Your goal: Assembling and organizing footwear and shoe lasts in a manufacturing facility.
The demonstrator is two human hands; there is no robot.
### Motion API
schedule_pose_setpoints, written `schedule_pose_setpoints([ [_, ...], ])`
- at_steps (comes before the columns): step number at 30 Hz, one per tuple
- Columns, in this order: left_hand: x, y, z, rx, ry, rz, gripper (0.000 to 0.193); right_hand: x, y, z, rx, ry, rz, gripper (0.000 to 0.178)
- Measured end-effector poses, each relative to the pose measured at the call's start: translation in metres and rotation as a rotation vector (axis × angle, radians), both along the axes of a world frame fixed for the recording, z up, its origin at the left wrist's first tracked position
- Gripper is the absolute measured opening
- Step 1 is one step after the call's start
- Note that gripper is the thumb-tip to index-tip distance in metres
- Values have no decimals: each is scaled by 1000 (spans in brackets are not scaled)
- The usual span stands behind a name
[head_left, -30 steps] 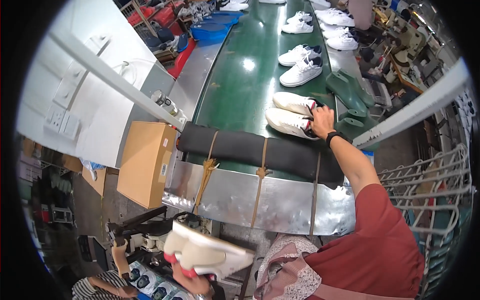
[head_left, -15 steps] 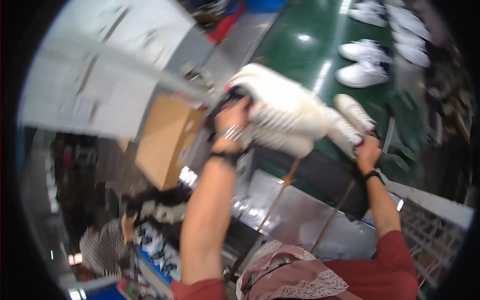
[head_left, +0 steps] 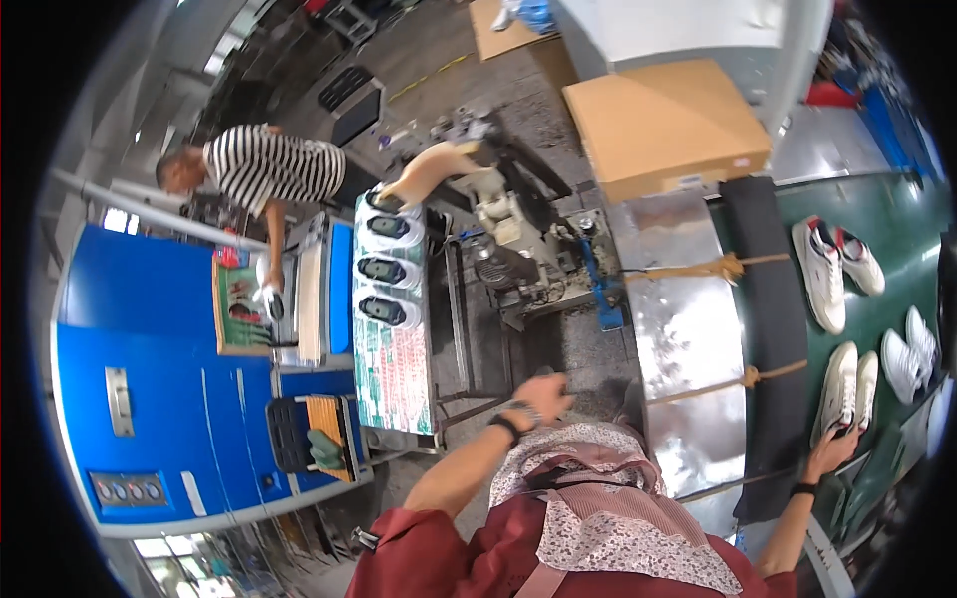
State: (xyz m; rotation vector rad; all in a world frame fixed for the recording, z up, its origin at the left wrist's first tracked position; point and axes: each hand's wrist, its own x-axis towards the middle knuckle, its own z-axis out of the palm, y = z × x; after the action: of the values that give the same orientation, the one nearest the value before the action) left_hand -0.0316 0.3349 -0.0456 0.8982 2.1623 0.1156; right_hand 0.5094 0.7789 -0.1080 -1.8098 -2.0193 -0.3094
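Observation:
My right hand point(head_left: 835, 450) is closed at the heel end of a cream-white lace-up sneaker point(head_left: 835, 391), its mate point(head_left: 865, 389) close beside it on the green conveyor belt point(head_left: 797, 384). Farther along the belt lies a second white pair, a sneaker point(head_left: 821, 279) and its red-lined mate point(head_left: 862, 264), touched by no hand. My left hand point(head_left: 546, 397) hangs in front of my body, with nothing in it and its fingers loosely bent, slightly apart. A dark band and bracelet circle the left wrist.
White mesh sneakers point(head_left: 905, 364) lie at the belt's right. A metal ledge point(head_left: 688, 349) with tied cords borders it; a cardboard box point(head_left: 673, 125) stands beyond. Leftward are a machine point(head_left: 513, 249), a shoe-bearing bench point(head_left: 394, 399), a blue cabinet point(head_left: 150, 389) and a person in stripes point(head_left: 269, 164).
My left hand has let go of the red-lined pair, now on the belt, and come back toward my body. My right hand stays at its pair. The view has swung left.

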Motion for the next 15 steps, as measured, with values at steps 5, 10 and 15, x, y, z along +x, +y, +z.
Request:
schedule_pose_setpoints([
  [5, -112, -207, 4, -102, 340, 492, 64, -228, -146, 64, -568, 620, 585, 33],
  [10, -260, -292, 22, 0, 595, 580, 97, -447, -298, 85, -899, 551, 1084, 26],
  [15, -372, -324, 30, 232, 586, 352, 99, -642, -406, 82, -1084, 463, 1280, 36],
])
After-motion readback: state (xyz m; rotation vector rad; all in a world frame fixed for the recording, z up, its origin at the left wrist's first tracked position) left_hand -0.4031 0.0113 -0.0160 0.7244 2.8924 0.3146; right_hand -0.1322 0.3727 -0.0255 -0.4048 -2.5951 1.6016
